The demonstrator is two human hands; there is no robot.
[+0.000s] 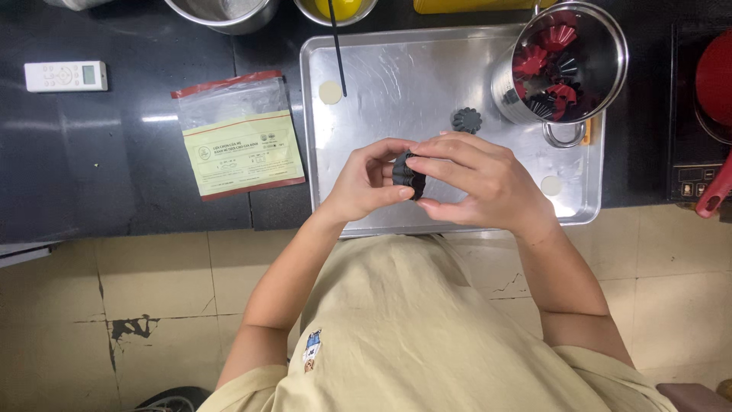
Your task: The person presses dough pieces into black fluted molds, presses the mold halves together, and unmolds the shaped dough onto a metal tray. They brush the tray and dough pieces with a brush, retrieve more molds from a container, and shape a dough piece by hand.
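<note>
Both of my hands meet over the front of a metal baking tray (381, 84). My left hand (366, 183) and my right hand (480, 179) pinch a small dark fluted mould (406, 174) between their fingertips, tilted on its side. Another dark fluted mould (467, 120) lies flat on the tray just beyond my right hand. A steel pot (610, 61) at the tray's right end holds several red and dark fluted moulds (549, 69). Two small pale dough discs (330, 92) (550, 185) rest on the tray.
A resealable bag with a yellow label (238, 137) lies on the dark counter left of the tray, and a white remote (65, 75) further left. A bowl of yellow liquid (335, 8) with a thin dark stick (337, 53) stands behind. An induction hob (690, 175) with red items (717, 76) is right.
</note>
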